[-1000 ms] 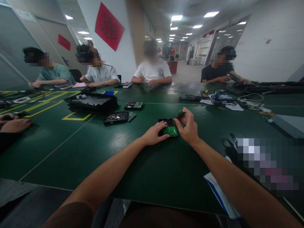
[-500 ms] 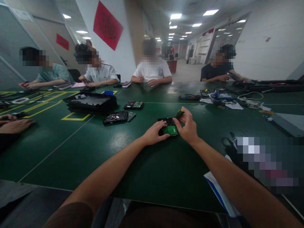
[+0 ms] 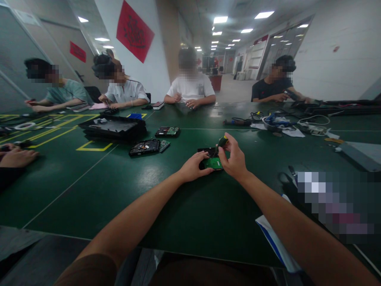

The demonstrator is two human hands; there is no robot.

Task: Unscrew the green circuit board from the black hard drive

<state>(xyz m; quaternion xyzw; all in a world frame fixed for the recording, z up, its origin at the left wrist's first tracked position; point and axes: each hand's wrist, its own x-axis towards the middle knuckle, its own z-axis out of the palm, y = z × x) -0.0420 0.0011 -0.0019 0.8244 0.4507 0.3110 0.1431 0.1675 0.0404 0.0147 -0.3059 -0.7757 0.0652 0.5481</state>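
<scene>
A black hard drive with a green circuit board (image 3: 213,162) on top lies on the green table (image 3: 166,206) in front of me. My left hand (image 3: 193,167) grips its left side, fingers curled over the edge. My right hand (image 3: 235,159) is closed round a small screwdriver (image 3: 222,141) with a black and yellow handle, its tip pointing down at the drive.
Two more drives (image 3: 145,147) (image 3: 168,131) and a black tray (image 3: 114,127) lie to the left. Cables and tools (image 3: 276,121) sit at the right. A blue-edged paper (image 3: 275,242) is by my right forearm. Several people sit round the far side; another person's hand (image 3: 16,157) rests at left.
My right hand has curled tighter round the screwdriver and tilted it more upright over the drive. My left hand stays on the drive.
</scene>
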